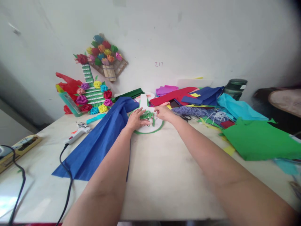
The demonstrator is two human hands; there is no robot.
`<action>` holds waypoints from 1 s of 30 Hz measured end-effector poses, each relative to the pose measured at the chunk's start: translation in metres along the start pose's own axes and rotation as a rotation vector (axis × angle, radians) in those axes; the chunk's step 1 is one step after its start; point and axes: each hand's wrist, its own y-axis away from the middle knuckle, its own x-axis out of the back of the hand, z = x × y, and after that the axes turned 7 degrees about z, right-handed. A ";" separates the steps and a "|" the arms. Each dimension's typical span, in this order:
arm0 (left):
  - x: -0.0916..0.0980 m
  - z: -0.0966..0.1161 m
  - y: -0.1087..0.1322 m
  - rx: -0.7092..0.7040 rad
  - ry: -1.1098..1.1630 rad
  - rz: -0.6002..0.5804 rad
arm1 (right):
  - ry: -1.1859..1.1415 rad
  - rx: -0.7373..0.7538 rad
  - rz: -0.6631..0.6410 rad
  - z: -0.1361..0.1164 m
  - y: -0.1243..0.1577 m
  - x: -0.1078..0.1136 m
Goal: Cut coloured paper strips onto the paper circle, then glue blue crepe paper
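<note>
A white guitar-shaped cutout (155,127) with a green edge lies on the table in front of me, its neck pointing away. Cut green paper strips (148,115) lie in a small heap on its body. My left hand (136,119) rests on the left side of the cutout, fingers spread out beside the strips. On the right side, my right hand (162,112) has its fingers curled and pinched near the cutout's edge; whatever lies between them is too small to make out. Blue crepe paper (101,138) lies under and beside my left forearm.
A glue gun (78,133) with a black cord lies left, near a power strip (21,150). Behind stand a flower-decorated guitar (94,94) and a paper bouquet (105,56). Purple yarn (199,112), scissors (185,118), green paper (256,139) and a dark jar (235,88) are right.
</note>
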 end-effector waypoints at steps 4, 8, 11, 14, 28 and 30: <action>0.003 0.001 -0.002 0.075 0.113 0.051 | -0.067 -0.052 0.102 0.005 -0.001 0.003; 0.012 0.016 -0.007 0.145 0.160 0.123 | -0.202 -0.136 0.128 0.017 0.004 0.015; 0.014 0.041 -0.013 0.061 0.103 0.085 | -0.355 -0.261 0.069 0.030 0.012 0.027; 0.008 0.077 -0.019 -0.149 0.095 0.027 | -0.454 -0.422 0.060 0.041 0.025 0.040; -0.032 0.204 -0.001 -0.188 -0.011 -0.290 | -0.480 -0.488 -0.066 0.077 0.078 0.077; -0.035 0.206 -0.001 -0.205 -0.031 -0.290 | -0.468 -0.490 -0.049 0.077 0.079 0.077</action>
